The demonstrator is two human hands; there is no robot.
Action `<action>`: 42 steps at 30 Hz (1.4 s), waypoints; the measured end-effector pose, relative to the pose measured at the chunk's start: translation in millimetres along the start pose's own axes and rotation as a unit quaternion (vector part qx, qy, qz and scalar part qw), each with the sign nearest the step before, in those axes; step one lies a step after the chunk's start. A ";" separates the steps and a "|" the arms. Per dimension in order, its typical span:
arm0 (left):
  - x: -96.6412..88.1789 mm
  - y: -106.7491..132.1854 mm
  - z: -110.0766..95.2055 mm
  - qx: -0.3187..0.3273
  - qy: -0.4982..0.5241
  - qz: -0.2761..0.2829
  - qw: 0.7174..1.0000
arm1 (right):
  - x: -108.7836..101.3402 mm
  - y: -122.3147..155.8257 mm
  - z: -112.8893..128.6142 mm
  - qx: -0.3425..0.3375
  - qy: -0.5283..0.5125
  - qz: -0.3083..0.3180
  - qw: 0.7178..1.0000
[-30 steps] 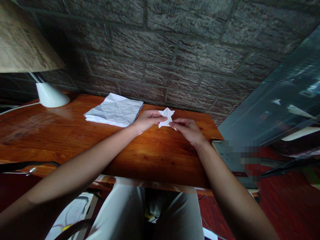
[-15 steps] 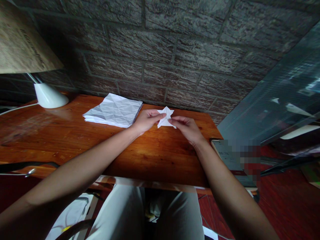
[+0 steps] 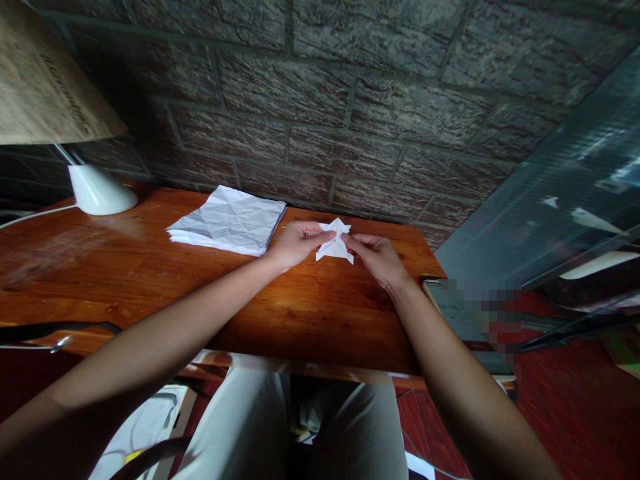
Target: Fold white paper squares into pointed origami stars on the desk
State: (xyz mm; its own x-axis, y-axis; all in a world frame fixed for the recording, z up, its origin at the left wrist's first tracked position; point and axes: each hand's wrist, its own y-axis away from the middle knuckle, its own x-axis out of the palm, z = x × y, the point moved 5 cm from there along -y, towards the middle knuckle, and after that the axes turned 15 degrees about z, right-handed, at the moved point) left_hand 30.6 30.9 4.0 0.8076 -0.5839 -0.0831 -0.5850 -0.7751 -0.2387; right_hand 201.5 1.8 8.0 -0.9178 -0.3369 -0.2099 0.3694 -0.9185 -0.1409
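Note:
A small white folded paper shape [image 3: 335,243] with pointed tips is held just above the far part of the wooden desk [image 3: 150,280]. My left hand [image 3: 295,241] pinches its left side with thumb and fingers. On its right side my right hand [image 3: 377,257] pinches it with curled fingers. Both forearms reach forward over the desk from the near edge.
A stack of creased white paper sheets [image 3: 227,219] lies left of the hands. A lamp with a white base [image 3: 100,190] and a tan shade [image 3: 45,87] stands at the far left. A brick wall backs the desk. A phone [image 3: 453,310] lies at the right edge.
The folded paper has turned a little and sits slightly lower between my hands; my right hand's fingers have shifted along its right edge.

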 end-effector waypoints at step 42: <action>1.4 -0.6 0.3 0.040 -0.057 0.008 0.998 | -1.5 1.4 5.4 -0.055 0.076 -0.006 0.996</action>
State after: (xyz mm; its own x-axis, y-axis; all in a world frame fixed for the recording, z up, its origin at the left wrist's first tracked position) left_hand 32.0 30.7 3.8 0.8041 -0.5611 -0.1965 -0.5938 -0.7415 -0.3123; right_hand 202.6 -0.1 13.4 -0.8930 -0.2830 -0.3499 0.3796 -0.8913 -0.2481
